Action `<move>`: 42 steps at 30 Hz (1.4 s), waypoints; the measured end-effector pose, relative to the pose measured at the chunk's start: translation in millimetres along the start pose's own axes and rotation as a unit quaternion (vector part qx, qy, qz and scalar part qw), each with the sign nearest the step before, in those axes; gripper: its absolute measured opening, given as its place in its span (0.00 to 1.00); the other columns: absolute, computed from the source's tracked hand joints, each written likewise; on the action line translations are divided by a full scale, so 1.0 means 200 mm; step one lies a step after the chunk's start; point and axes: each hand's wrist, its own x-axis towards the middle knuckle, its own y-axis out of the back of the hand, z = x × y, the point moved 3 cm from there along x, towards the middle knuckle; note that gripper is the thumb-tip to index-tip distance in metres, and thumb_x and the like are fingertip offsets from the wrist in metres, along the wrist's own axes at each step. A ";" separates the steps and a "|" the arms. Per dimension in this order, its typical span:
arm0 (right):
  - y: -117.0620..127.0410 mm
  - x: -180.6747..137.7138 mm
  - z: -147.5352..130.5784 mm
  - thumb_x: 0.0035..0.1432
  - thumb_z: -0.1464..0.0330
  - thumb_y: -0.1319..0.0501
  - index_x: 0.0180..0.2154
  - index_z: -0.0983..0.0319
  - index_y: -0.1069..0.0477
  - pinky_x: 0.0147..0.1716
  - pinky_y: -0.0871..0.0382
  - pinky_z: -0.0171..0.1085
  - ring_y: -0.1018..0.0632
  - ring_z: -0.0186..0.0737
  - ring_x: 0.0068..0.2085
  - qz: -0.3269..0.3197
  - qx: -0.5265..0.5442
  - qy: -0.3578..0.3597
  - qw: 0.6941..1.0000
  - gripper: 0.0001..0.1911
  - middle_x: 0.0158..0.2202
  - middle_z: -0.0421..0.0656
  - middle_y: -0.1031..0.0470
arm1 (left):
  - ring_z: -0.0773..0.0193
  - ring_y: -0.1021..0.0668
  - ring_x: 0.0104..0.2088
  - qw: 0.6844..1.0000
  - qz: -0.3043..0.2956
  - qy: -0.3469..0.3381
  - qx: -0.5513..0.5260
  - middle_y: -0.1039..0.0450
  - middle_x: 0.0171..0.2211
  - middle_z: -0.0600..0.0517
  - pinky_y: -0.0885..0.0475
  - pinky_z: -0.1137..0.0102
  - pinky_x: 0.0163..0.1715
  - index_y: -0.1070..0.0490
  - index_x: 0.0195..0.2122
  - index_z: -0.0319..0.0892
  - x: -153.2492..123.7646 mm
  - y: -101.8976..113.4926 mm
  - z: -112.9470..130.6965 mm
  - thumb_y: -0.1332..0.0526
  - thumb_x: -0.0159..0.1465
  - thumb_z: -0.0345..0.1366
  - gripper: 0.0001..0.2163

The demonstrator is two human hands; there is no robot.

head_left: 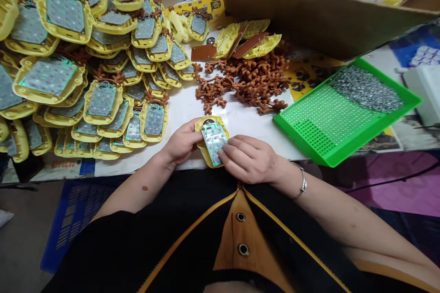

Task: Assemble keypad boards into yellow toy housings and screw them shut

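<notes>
Close to the table's front edge, my left hand (184,142) grips the left side of a yellow plastic toy shell (205,153). A green-edged circuit board with a grey, dotted cover (213,139) lies inside the shell, and a dark round part shows near its top. My right hand (249,158) has its fingers bent together against the board's lower right side; whether it pinches anything small is hidden. Just beyond the shell lies a heap of brown antler-shaped plastic pieces (254,78).
Stacked yellow shells with boards and brown antlers (103,103) fill the left side. A green perforated tray (309,146) with many small metal screws (366,89) sits at right. Behind it stands a cardboard box (292,13) of yellow parts. Brown boards (204,52) lie near loose shells.
</notes>
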 end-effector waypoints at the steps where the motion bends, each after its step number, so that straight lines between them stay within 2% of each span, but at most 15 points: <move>1: 0.00 0.00 0.00 0.64 0.76 0.43 0.28 0.60 0.29 0.31 0.28 0.36 0.26 0.35 0.29 -0.001 0.006 -0.004 1.000 0.13 0.25 0.40 0.26 | 0.60 0.20 0.40 1.000 -0.001 -0.006 0.002 0.19 0.35 0.51 0.28 0.68 0.42 0.22 0.42 0.39 0.00 0.00 0.00 0.28 0.48 0.32 0.18; 6: -0.02 0.00 0.00 0.65 0.77 0.44 0.31 0.60 0.27 0.32 0.27 0.37 0.25 0.36 0.31 0.011 0.018 -0.016 1.000 0.12 0.24 0.40 0.26 | 0.55 0.20 0.45 0.999 -0.023 -0.018 0.021 0.19 0.39 0.49 0.29 0.65 0.46 0.22 0.43 0.40 -0.01 0.01 -0.01 0.27 0.49 0.33 0.19; 13: -0.01 0.02 -0.02 0.64 0.77 0.42 0.29 0.61 0.26 0.34 0.25 0.36 0.24 0.37 0.32 0.035 -0.015 0.017 0.999 0.12 0.26 0.41 0.23 | 0.60 0.20 0.40 1.000 0.000 -0.023 0.000 0.19 0.38 0.51 0.29 0.67 0.46 0.22 0.42 0.40 0.01 0.01 0.00 0.28 0.49 0.32 0.17; 18: -0.02 0.01 -0.01 0.64 0.76 0.44 0.26 0.60 0.29 0.31 0.27 0.36 0.27 0.35 0.28 0.022 -0.009 -0.008 1.000 0.15 0.23 0.39 0.26 | 0.58 0.20 0.42 1.000 -0.002 -0.031 0.004 0.19 0.38 0.50 0.28 0.66 0.46 0.22 0.43 0.40 0.01 0.02 0.00 0.28 0.49 0.31 0.18; 25: -0.03 0.01 -0.01 0.65 0.77 0.45 0.26 0.61 0.29 0.30 0.27 0.35 0.28 0.34 0.27 0.014 0.005 -0.014 1.000 0.16 0.23 0.39 0.26 | 0.59 0.20 0.41 1.000 -0.004 -0.024 -0.003 0.19 0.38 0.50 0.28 0.67 0.45 0.23 0.44 0.40 0.00 0.03 -0.02 0.28 0.49 0.32 0.19; 27: -0.03 0.01 -0.01 0.65 0.77 0.45 0.27 0.62 0.28 0.30 0.27 0.35 0.28 0.34 0.26 0.018 0.009 -0.017 1.000 0.15 0.22 0.39 0.26 | 0.58 0.20 0.43 0.999 -0.021 -0.025 -0.006 0.19 0.40 0.49 0.29 0.66 0.47 0.23 0.46 0.40 0.00 0.04 -0.02 0.28 0.49 0.31 0.20; 31: -0.04 0.01 -0.01 0.64 0.78 0.43 0.30 0.64 0.26 0.30 0.26 0.35 0.26 0.35 0.27 0.024 0.019 -0.019 0.999 0.12 0.23 0.40 0.25 | 0.52 0.20 0.45 0.993 -0.107 -0.002 -0.047 0.19 0.42 0.47 0.29 0.63 0.48 0.23 0.48 0.40 -0.02 0.07 0.00 0.30 0.46 0.30 0.25; 33: -0.05 0.01 -0.01 0.64 0.78 0.42 0.31 0.65 0.25 0.30 0.25 0.35 0.25 0.35 0.27 0.015 0.028 -0.014 0.999 0.10 0.23 0.40 0.24 | 0.51 0.20 0.45 0.991 -0.121 0.003 -0.052 0.19 0.43 0.46 0.29 0.62 0.48 0.23 0.48 0.39 -0.02 0.07 0.00 0.29 0.46 0.32 0.25; 36: -0.06 0.00 -0.01 0.64 0.70 0.38 0.34 0.66 0.25 0.31 0.24 0.37 0.24 0.37 0.28 -0.007 0.047 -0.009 0.999 0.07 0.26 0.42 0.23 | 0.56 0.20 0.42 0.997 -0.077 -0.002 -0.013 0.20 0.41 0.46 0.29 0.64 0.45 0.24 0.47 0.39 -0.01 0.06 0.00 0.28 0.52 0.35 0.21; 39: -0.08 -0.02 -0.01 0.63 0.56 0.37 0.37 0.68 0.25 0.33 0.22 0.39 0.23 0.39 0.31 -0.014 0.078 -0.015 0.997 0.19 0.30 0.46 0.22 | 0.61 0.21 0.38 0.999 -0.050 0.002 0.006 0.20 0.38 0.48 0.28 0.67 0.42 0.24 0.45 0.38 0.00 0.05 -0.01 0.27 0.53 0.36 0.19; 42: -0.08 -0.04 0.01 0.61 0.51 0.37 0.45 0.69 0.27 0.39 0.21 0.43 0.22 0.44 0.40 0.014 0.081 -0.076 0.994 0.27 0.38 0.52 0.21 | 0.62 0.21 0.38 0.998 -0.062 0.000 -0.005 0.20 0.38 0.49 0.28 0.67 0.43 0.23 0.44 0.38 0.01 0.04 -0.02 0.26 0.52 0.36 0.18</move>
